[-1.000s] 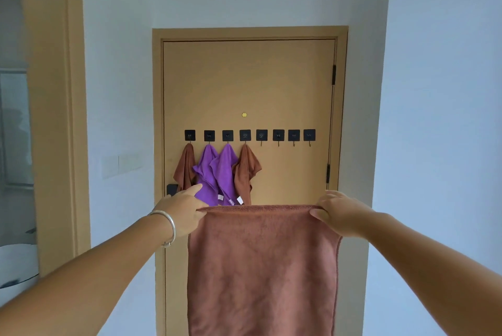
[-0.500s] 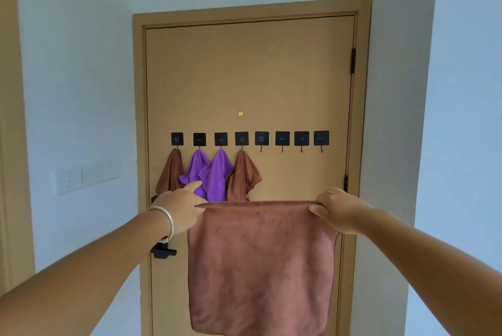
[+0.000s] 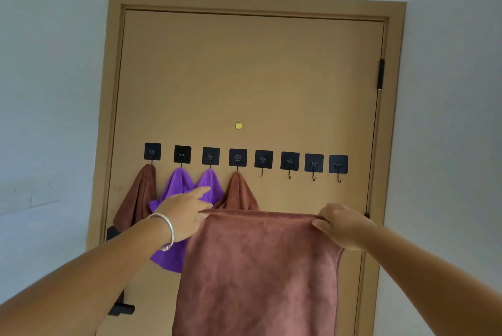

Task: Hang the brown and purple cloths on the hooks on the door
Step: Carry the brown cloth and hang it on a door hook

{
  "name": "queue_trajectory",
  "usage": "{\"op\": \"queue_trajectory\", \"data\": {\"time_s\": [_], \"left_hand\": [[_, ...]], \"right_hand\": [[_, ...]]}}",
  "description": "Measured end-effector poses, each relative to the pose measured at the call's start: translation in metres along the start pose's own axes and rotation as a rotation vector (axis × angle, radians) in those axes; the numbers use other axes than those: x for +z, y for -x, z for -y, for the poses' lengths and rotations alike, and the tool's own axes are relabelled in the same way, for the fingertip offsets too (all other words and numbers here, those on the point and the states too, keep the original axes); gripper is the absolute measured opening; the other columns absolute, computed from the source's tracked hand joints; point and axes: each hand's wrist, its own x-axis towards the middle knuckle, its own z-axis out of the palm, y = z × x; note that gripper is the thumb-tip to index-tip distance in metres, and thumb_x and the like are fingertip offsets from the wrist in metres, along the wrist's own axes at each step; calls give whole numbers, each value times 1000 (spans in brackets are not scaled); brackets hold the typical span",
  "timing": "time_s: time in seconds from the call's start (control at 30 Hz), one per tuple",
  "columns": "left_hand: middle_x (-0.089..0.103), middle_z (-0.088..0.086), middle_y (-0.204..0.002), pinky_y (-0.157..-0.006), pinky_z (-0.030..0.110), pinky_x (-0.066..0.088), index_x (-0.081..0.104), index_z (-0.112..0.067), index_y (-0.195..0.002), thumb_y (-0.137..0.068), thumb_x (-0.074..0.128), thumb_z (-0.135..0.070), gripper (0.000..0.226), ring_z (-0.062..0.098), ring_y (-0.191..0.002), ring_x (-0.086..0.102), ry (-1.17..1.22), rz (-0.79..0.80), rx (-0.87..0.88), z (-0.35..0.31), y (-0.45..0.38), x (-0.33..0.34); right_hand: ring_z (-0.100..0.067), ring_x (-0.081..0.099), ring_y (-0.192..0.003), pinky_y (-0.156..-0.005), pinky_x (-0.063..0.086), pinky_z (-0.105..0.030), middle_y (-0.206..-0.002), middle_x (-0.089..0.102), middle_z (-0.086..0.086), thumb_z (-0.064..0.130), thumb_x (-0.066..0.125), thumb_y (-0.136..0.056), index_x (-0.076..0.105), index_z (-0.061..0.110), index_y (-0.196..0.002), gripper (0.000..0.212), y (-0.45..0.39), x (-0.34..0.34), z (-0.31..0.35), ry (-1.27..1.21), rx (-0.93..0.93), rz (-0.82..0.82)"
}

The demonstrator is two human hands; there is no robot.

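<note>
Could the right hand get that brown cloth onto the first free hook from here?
Probably yes. The right hand pinches the cloth just below the free hook, and nothing lies between; the left hand holds the other corner.

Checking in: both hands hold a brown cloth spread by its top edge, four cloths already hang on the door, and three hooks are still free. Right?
Not quite. The head view shows four free hooks, not three. The rest holds: the left hand and right hand hold the brown cloth by its top edge, and four cloths hang on the door.
</note>
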Motion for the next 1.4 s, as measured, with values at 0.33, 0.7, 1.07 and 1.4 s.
{"op": "queue_trajectory", "data": {"time_s": [0.33,0.7,1.07,1.4], "left_hand": [[67,-10,-102,-80,33,51,59,-32,-111,-99,44,-18,23,15,-92,64,270,-236,86,44,-105,52],[63,0,-85,-62,30,51,72,-25,-102,-46,72,20,73,21,-63,58,-211,-478,406,50,-185,75],[43,5,-116,-77,36,34,49,-23,-127,-89,44,-7,41,26,-101,48,-364,-216,-13,15,-264,80],[49,13,-127,-90,43,36,56,-13,-127,-97,32,-12,39,33,-113,49,-616,29,45,-40,-266,121]], "right_hand": [[-14,57,-78,-74,52,-33,-89,63,4,37,42,-100,66,25,-93,28,-118,30,0,-128,100,-185],[-18,51,-74,-61,42,-32,-83,52,11,-6,35,-81,36,33,-79,39,-192,25,-8,6,-74,-327],[-25,53,-80,-62,43,-34,-109,48,-4,8,39,-94,42,28,-137,47,-266,35,9,176,-33,-297],[-29,59,-90,-65,40,-36,-107,52,-7,14,43,-96,48,19,-124,30,-262,81,31,262,-31,-190]]}}
